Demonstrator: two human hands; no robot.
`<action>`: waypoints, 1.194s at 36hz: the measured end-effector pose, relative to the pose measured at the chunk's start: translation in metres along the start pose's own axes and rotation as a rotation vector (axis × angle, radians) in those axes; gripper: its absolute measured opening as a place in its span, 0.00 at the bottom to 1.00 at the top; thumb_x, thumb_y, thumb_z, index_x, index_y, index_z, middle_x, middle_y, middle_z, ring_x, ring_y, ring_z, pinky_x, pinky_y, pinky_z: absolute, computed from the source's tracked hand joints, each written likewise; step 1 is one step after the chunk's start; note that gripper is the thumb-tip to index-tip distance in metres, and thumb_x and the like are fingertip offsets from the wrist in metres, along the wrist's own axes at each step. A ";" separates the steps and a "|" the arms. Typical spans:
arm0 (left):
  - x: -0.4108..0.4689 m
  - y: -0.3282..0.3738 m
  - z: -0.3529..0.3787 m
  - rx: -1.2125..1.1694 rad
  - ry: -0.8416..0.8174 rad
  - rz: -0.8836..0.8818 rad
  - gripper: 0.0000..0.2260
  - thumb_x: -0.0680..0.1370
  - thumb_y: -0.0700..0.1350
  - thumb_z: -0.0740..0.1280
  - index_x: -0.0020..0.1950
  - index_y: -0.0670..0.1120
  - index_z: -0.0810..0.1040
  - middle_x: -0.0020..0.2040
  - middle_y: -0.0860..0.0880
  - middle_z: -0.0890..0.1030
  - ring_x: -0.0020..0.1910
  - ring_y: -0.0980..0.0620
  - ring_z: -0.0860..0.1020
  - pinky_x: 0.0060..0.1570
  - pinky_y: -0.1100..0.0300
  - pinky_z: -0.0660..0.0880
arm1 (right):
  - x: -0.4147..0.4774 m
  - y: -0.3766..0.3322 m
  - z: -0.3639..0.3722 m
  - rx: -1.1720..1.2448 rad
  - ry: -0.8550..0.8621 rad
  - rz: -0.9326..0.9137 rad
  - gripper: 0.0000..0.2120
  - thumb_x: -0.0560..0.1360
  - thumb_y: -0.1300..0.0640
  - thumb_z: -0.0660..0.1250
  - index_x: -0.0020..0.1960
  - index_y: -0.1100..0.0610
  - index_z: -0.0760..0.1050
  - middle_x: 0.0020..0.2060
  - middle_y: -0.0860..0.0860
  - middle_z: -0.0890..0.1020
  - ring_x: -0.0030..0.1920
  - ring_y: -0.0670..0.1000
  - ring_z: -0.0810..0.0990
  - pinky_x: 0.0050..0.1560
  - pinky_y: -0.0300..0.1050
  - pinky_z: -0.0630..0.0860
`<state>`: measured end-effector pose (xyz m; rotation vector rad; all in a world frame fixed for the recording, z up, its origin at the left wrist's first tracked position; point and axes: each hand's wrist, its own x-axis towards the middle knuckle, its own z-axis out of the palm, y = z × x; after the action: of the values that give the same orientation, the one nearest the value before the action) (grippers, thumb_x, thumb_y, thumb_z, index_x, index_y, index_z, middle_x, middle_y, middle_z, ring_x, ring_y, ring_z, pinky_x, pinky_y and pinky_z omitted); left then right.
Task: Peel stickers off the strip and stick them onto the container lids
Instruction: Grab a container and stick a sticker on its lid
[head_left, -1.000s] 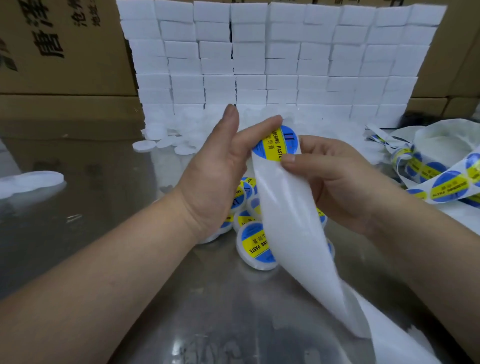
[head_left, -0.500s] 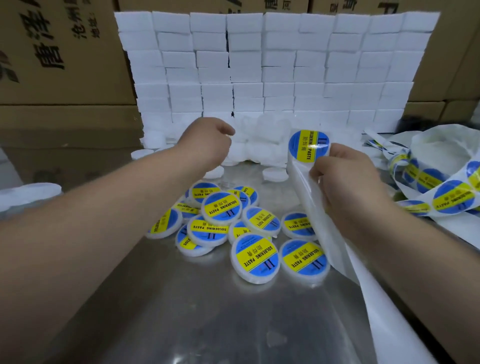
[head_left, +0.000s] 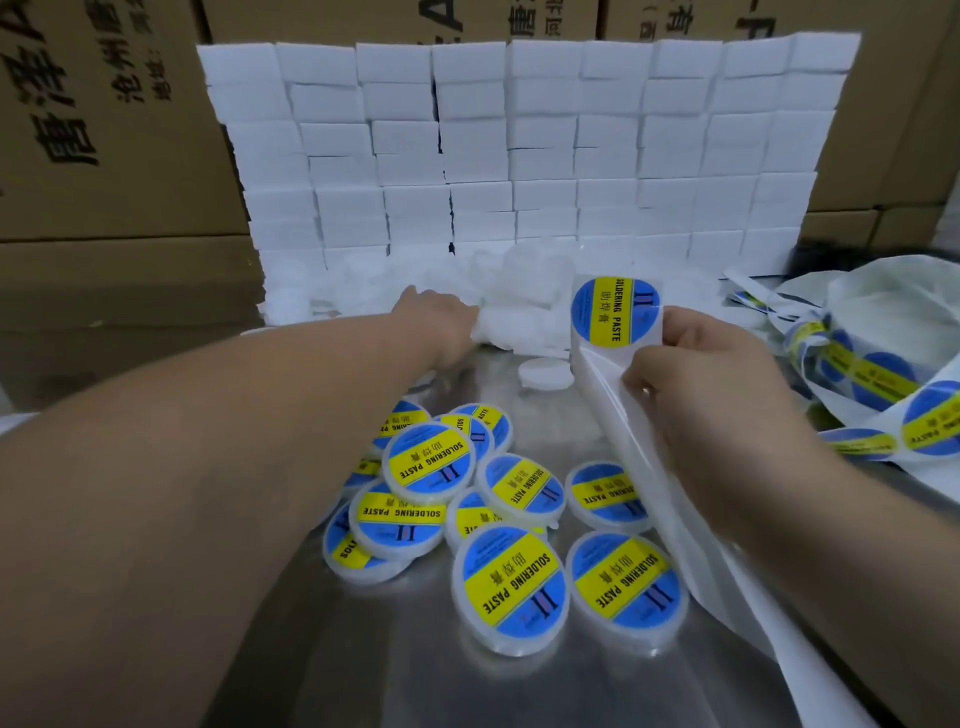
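My right hand (head_left: 696, 379) grips the white backing strip (head_left: 649, 467), which runs down to the lower right. A round blue and yellow sticker (head_left: 615, 310) stands half peeled at the strip's top edge, above my fingers. My left hand (head_left: 441, 317) reaches far forward into the heap of plain white lids (head_left: 524, 312) and touches them; its fingertips are hidden among them, so I cannot see if it holds one. Several stickered lids (head_left: 509, 587) lie piled on the metal table in front of me.
A wall of stacked white boxes (head_left: 519, 145) stands behind the heap, with cardboard cartons (head_left: 104, 130) behind it and at the left. A tangle of sticker strip and a white bag (head_left: 883, 374) lie at the right. One plain lid (head_left: 545, 373) lies beside the strip.
My left hand let go of the sticker's edge and reached forward into the plain white lids. My right hand kept hold of the strip, shifting right and holding it upright.
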<state>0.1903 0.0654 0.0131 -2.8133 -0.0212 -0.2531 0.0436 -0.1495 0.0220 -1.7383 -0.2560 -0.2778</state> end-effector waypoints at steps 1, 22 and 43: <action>-0.001 0.000 -0.001 0.004 0.042 0.016 0.15 0.80 0.48 0.54 0.65 0.49 0.69 0.63 0.46 0.73 0.62 0.45 0.70 0.63 0.51 0.61 | 0.000 0.000 0.000 -0.008 -0.006 0.000 0.11 0.67 0.68 0.58 0.43 0.60 0.77 0.33 0.58 0.77 0.27 0.46 0.66 0.22 0.34 0.62; -0.016 -0.015 -0.011 -0.151 0.053 -0.102 0.09 0.75 0.42 0.63 0.53 0.41 0.74 0.52 0.44 0.75 0.44 0.45 0.72 0.40 0.56 0.68 | 0.002 0.003 0.003 -0.052 -0.037 -0.002 0.12 0.68 0.67 0.58 0.43 0.58 0.78 0.40 0.57 0.81 0.33 0.49 0.72 0.30 0.39 0.67; -0.038 -0.014 -0.042 -1.198 0.301 -0.414 0.17 0.74 0.52 0.62 0.61 0.50 0.70 0.55 0.48 0.72 0.50 0.44 0.73 0.44 0.59 0.68 | 0.002 0.002 0.005 0.081 -0.181 0.034 0.12 0.69 0.68 0.59 0.43 0.57 0.79 0.40 0.57 0.83 0.35 0.51 0.77 0.34 0.41 0.74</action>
<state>0.1449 0.0658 0.0494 -3.8597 -0.5581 -1.0937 0.0467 -0.1448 0.0204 -1.6874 -0.3636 -0.0836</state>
